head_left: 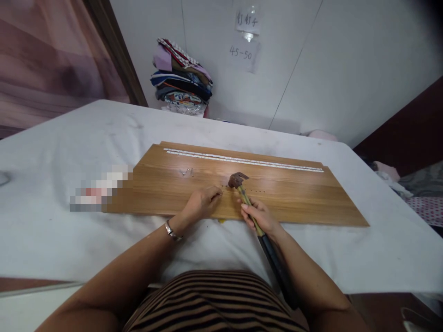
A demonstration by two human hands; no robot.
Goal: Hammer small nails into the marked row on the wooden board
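A claw hammer (255, 223) with a rusty head, a yellowish shaft and a black grip slants across the front of a wooden board (297, 198). My right hand (260, 216) is wrapped round its shaft below the head. The hammer head is over the board, just right of my left fingertips. My left hand (203, 201) rests on the board with thumb and fingers pinched together; whatever is between them is too small to make out. A row of small dark dots (260, 191), nail heads or holes, runs along the board. Several loose nails (187, 172) lie left of it.
Two white measuring strips (242, 160) run along the board's far edge. The board lies on a table with a white cloth (363, 258). Folded clothes (183, 78) are stacked behind the table by the wall. A blurred patch (100, 191) covers something at the board's left end.
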